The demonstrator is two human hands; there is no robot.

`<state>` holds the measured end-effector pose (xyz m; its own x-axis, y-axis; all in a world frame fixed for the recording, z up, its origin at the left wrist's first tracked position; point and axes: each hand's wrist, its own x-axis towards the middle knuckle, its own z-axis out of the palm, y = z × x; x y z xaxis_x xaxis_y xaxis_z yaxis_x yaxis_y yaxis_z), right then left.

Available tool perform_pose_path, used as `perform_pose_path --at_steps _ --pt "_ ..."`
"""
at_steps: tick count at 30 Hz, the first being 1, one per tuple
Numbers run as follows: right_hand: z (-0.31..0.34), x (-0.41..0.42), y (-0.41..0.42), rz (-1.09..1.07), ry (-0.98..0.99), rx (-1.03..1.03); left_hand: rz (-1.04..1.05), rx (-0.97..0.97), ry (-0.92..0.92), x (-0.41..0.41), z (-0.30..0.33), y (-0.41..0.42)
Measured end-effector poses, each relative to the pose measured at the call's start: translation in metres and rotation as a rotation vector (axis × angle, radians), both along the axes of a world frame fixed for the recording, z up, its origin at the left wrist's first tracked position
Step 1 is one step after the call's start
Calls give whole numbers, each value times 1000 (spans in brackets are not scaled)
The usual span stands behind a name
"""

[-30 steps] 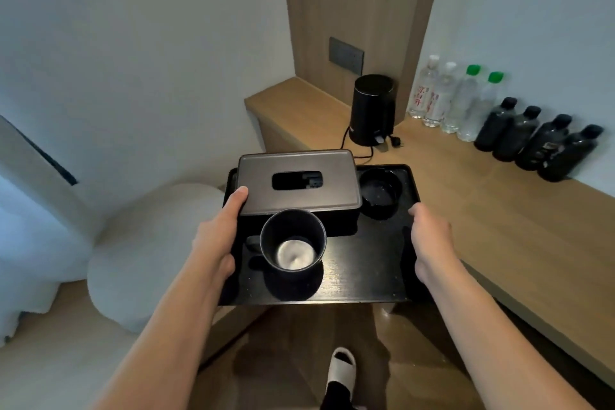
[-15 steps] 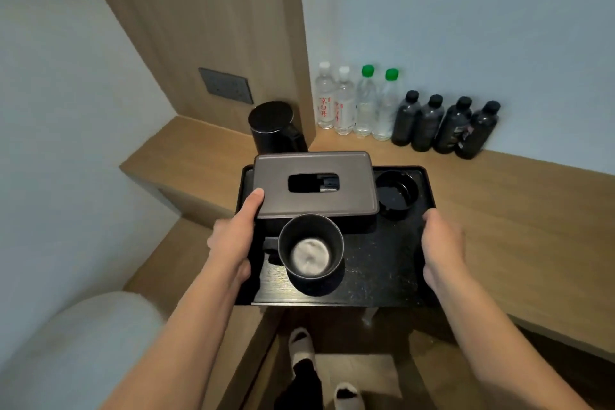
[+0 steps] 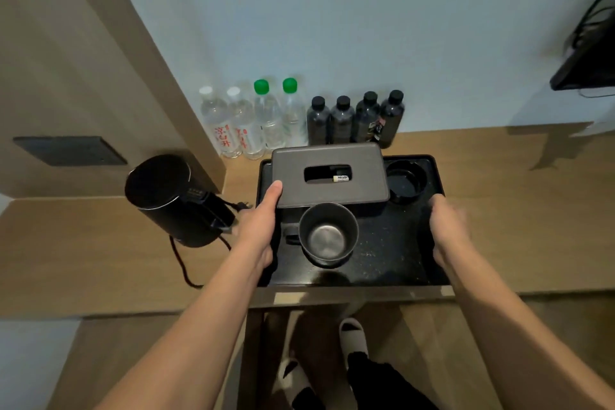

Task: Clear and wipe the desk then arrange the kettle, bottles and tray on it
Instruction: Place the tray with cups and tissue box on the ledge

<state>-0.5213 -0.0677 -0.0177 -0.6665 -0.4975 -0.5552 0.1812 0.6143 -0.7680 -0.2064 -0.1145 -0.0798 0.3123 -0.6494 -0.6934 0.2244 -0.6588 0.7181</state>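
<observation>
A black tray (image 3: 392,263) is over the wooden desk (image 3: 519,210), near its front edge. My left hand (image 3: 263,226) grips the tray's left rim, thumb against the brown tissue box (image 3: 329,173) on it. My right hand (image 3: 446,230) grips the right rim and looks blurred. A dark mug (image 3: 327,233) and a black ashtray (image 3: 406,180) also stand on the tray. The black kettle (image 3: 169,200) stands to the left. Several clear bottles (image 3: 253,120) and several dark bottles (image 3: 356,116) line the wall behind.
The kettle's cord (image 3: 181,260) runs over the lower desk section on the left. A dark socket plate (image 3: 70,150) sits in the wooden wall panel. A black screen (image 3: 585,56) hangs at the upper right. My slippered feet (image 3: 352,336) show below the desk edge.
I have turned to face the desk and carried the tray forward over it. It now sits right of the kettle and in front of the bottles.
</observation>
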Motion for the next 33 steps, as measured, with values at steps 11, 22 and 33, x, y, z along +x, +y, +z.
perform_pose_path --at_steps 11,22,33 --pt "-69 -15 -81 258 -10 129 -2 64 -10 -44 5 -46" --pt "-111 -11 -141 472 237 352 45 207 -260 -44 -63 -103" --pt "-118 2 -154 451 257 305 -54 266 -500 -56 -47 -118"
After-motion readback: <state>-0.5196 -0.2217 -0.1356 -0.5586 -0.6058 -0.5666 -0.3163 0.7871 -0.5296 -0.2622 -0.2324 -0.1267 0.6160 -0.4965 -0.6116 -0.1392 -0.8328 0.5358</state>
